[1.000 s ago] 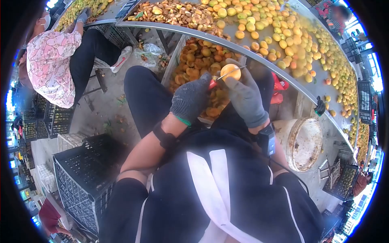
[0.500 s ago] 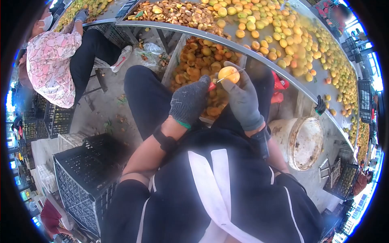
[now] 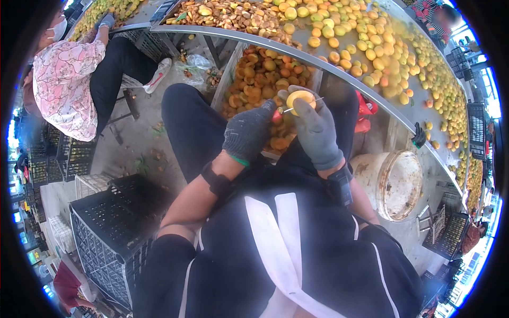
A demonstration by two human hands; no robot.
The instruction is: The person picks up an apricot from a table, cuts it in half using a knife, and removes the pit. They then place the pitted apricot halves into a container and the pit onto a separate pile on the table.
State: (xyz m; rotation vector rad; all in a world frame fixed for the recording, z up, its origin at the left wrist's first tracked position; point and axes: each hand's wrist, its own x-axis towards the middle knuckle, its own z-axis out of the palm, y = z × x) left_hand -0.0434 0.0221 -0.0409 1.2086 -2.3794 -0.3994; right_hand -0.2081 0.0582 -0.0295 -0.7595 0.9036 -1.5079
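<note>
My left hand (image 3: 246,130), in a dark knitted glove, is closed round the red handle of a small knife (image 3: 287,110). Its thin blade runs to the right across an apricot (image 3: 300,99). My right hand (image 3: 317,130), in a grey glove, grips that apricot between thumb and fingers, and the blade tip shows past it. Whether the blade is inside the flesh or behind it is hard to tell. Below both hands, between my knees, stands a crate (image 3: 225,79) of halved apricots (image 3: 253,79).
A metal-edged table (image 3: 339,68) curves ahead, bearing whole apricots (image 3: 379,50) and a heap of brown pits (image 3: 228,18). A dirty white bucket (image 3: 400,185) is at my right, a black crate (image 3: 111,222) at my left. A co-worker (image 3: 69,85) sits to the left.
The apricot has turned in my right hand and come slightly lower, with the blade now across its lower part. My left hand has barely moved.
</note>
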